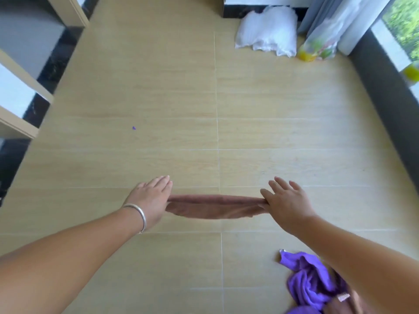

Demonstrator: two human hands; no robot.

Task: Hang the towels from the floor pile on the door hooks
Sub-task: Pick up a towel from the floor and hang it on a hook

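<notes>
The brown towel (213, 207) hangs stretched above the floor (158, 98), its long axis running left-right, pinched at each end by the left hand (150, 200) and right hand (286, 200), other fingers extended.

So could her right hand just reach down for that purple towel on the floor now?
Probably not yet. The right hand pinches one end of the brown towel, stretched to the left hand. The purple towel lies under that forearm, unblocked, but the hand is busy.

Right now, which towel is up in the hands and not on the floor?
The brown towel, stretched between the left hand and right hand. The purple towel lies crumpled on the floor.
</notes>
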